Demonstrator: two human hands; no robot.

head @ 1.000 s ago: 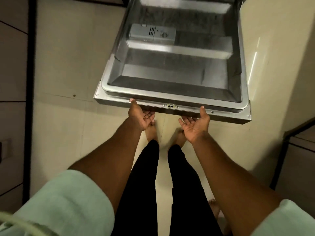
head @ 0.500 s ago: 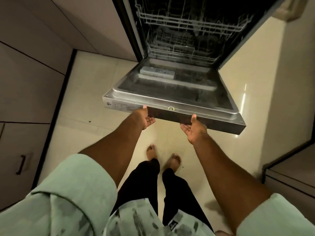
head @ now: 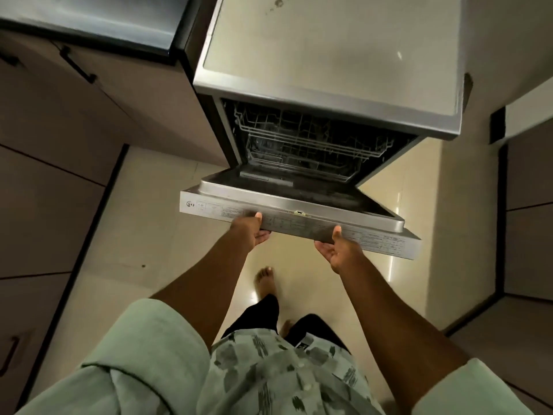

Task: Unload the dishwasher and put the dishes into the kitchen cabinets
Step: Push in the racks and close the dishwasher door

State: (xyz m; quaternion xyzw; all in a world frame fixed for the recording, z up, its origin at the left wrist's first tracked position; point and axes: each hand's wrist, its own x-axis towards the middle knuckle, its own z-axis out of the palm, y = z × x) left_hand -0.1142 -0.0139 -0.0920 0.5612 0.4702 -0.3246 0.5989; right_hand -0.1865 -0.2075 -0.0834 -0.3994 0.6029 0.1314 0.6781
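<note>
Mid-frame, the left hand (head: pixel 250 233) and right hand (head: pixel 336 250) each pinch the half-open dishwasher door (head: pixel 215 205) by its front edge, thumb above, fingers beneath; if either slips, it could drop hard, jolting the wire rack (head: pixel 299 136) just above.

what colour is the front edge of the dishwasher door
Silver-grey metal with small printed labels, best seen in the head view on the dishwasher door.

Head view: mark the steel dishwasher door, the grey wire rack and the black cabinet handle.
steel dishwasher door (head: pixel 299 225), head view, on its printed top edge.
grey wire rack (head: pixel 299 138), head view, on its front wires.
black cabinet handle (head: pixel 77 65), head view, mid-bar.
</note>
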